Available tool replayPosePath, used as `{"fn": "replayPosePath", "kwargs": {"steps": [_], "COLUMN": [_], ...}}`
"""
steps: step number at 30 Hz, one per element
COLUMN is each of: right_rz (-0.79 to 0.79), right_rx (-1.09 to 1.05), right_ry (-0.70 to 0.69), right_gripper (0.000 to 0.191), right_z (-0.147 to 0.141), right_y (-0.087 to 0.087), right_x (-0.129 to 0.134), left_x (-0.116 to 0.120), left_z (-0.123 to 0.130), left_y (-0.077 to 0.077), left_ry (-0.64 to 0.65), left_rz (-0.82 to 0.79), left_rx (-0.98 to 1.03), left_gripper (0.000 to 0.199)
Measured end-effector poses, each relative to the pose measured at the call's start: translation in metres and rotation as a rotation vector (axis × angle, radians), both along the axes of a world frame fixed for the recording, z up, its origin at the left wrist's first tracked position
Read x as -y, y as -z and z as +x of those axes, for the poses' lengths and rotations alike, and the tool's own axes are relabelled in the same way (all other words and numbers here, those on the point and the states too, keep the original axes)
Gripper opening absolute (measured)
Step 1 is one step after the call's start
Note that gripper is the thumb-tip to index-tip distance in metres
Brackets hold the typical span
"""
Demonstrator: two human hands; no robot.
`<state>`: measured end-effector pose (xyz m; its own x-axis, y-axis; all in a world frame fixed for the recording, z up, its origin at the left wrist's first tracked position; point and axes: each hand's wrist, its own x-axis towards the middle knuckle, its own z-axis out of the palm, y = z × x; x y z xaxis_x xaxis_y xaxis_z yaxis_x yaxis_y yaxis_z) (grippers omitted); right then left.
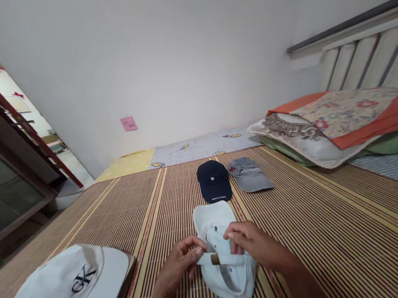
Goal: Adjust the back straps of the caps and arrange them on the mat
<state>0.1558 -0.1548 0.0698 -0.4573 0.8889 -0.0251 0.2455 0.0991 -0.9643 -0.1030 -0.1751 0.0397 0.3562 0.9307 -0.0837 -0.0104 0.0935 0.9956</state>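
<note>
A pale blue baseball cap [226, 280] lies in front of me, its brim pointing away and its back strap with a brass-coloured buckle [215, 259] facing me. My left hand [182, 259] pinches the left end of the strap between thumb and fingers. Curled over the cap's right side, my right hand [253, 243] has its fingers at the strap, some of them partly hidden behind it. Just beyond the brim sits a navy cap [213, 182] with small white lettering, and a grey cap [251, 174] rests beside it.
To the left is a white cap [61, 284] with dark letters. A striped bamboo mat [329, 230] covers the bed. Pillows [308, 136] under an orange-edged floral cloth [354, 111] are stacked at the right. A wall [192, 62] rises behind; a doorway opens at far left.
</note>
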Motion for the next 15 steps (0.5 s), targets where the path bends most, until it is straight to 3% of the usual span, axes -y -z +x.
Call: {"fn": "replayPosePath", "kwargs": {"steps": [11, 15], "right_rz": [0.031, 0.034], "right_rx": [0.013, 0.020], "right_ry": [-0.001, 0.010], "right_gripper": [0.024, 0.025], "right_z": [-0.0009, -0.0011], "right_y": [0.0037, 0.0035], "right_x": [-0.0013, -0.0018], "left_x": [0.0001, 0.0011], "left_z": [-0.0067, -0.0043], "left_y": [0.0017, 0.0034], "left_ry": [0.086, 0.138], "left_rz": [-0.018, -0.058], "left_rx": [0.055, 0.093], "left_gripper": [0.036, 0.043]}}
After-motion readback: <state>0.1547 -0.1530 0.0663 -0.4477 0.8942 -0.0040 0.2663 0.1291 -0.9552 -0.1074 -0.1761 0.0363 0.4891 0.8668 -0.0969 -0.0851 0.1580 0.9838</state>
